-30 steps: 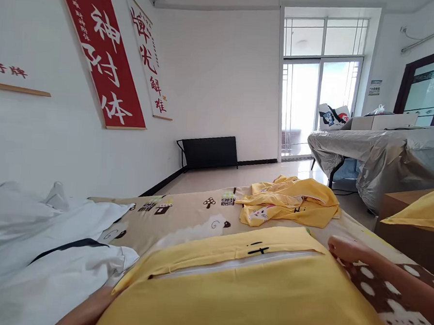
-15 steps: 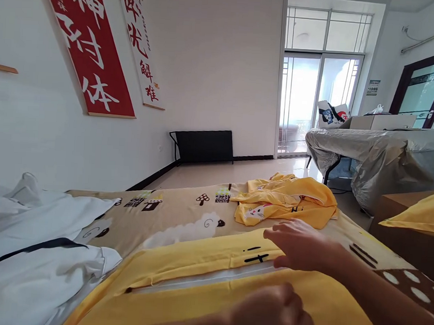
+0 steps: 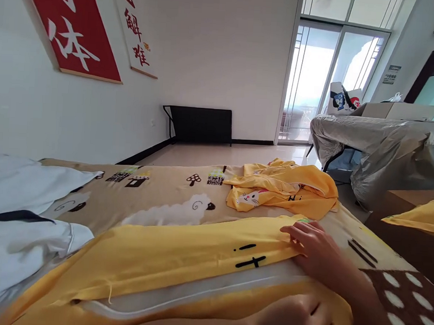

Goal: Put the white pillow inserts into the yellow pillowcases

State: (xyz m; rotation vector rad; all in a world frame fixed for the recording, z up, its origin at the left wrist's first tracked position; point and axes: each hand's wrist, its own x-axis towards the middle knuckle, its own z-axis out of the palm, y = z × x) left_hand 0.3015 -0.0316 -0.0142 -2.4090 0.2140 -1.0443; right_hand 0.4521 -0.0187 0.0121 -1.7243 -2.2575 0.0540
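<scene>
A yellow cover [image 3: 161, 256] lies across the bed in front of me, its long opening showing a white insert [image 3: 195, 292]. My right hand [image 3: 316, 250] rests on the cover's right end, with its fingers closed on the edge of the upper flap. My left hand [image 3: 296, 317] sits at the bottom of the view as a curled fist against the lower flap, just below the right hand. What its fingers grip is partly hidden.
A crumpled yellow cloth [image 3: 284, 190] with a cartoon face lies farther back on the beige patterned sheet [image 3: 157, 198]. White bedding [image 3: 21, 210] is piled at the left. A silver-covered table [image 3: 381, 142] and a brown box [image 3: 399, 215] stand at the right.
The view has tipped down and moved closer. My right hand moved from the bed's right edge onto the cover and closed on the upper flap. My left hand came in at the bottom.
</scene>
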